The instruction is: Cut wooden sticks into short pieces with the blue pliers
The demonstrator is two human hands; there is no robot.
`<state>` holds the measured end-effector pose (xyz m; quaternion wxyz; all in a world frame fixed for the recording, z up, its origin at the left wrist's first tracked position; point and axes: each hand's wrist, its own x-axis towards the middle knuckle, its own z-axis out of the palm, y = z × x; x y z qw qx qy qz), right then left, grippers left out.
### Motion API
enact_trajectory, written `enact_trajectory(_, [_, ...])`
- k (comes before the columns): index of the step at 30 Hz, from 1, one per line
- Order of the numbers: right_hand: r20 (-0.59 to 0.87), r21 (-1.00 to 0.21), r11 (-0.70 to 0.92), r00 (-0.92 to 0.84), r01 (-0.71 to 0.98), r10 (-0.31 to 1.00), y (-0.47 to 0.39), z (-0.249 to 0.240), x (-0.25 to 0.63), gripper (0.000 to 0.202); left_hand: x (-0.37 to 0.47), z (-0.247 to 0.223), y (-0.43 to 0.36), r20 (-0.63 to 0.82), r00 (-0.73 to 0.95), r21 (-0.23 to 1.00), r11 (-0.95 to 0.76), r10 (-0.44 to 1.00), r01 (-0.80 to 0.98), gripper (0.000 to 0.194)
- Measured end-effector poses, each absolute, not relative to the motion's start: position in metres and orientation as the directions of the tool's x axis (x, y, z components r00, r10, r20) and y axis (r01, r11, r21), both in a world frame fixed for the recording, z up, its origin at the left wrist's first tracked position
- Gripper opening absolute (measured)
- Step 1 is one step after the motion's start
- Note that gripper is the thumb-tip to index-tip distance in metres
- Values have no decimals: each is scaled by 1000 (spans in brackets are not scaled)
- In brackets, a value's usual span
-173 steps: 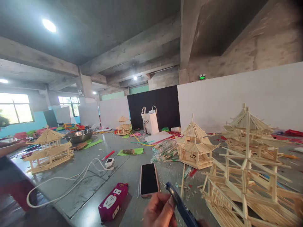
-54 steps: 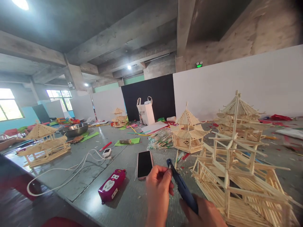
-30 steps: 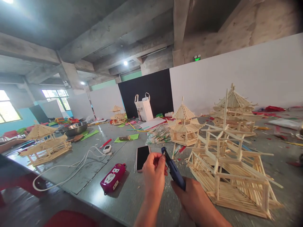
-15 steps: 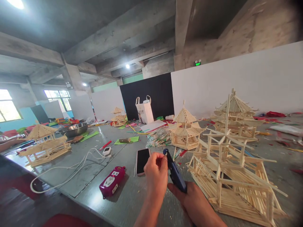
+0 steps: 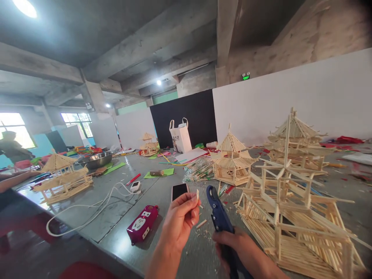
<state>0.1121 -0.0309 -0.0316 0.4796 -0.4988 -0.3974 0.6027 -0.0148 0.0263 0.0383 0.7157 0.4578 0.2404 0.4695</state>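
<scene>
- Head view: left hand (image 5: 180,217) pinches a short stick piece (image 5: 197,194), upright.
- Right hand (image 5: 232,244) grips blue cutters (image 5: 218,217), just right of it, jaws pointing far.

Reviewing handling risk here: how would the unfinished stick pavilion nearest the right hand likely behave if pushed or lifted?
The unfinished stick pavilion is an open lattice of thin sticks, so probably light and easy to slide. Its tall central post and loose-looking projecting ends suggest fragile joints; lifting by the base seems safer. Its wide base makes tipping unlikely.

Craft workshop: stick pavilion models (image 5: 232,161) across a littered concrete table (image 5: 116,217).
</scene>
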Motion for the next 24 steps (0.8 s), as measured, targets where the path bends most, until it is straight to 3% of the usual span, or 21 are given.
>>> enact_trajectory(6, [-210,-921,-222,-71,-320,975,-32,-24,114,38,-20,23,7,59,353,962,42,934,-271,18])
enact_trajectory(11, [-117,-925,-109,-1,-365,993,-31,-26,118,48,-26,7,-4,160,194,983,-174,968,57,17])
enact_trajectory(16, [-7,-913,11,42,-407,999,-30,-31,118,45,-23,-11,-9,203,285,922,-281,937,268,15])
enact_trajectory(19, [-8,-893,29,80,-449,997,-31,-31,116,43,-23,-15,-12,180,288,955,-238,940,178,19])
enact_trajectory(24, [-60,-847,-14,69,-531,996,-35,-26,115,45,-29,-17,-17,157,85,987,-155,984,-32,33])
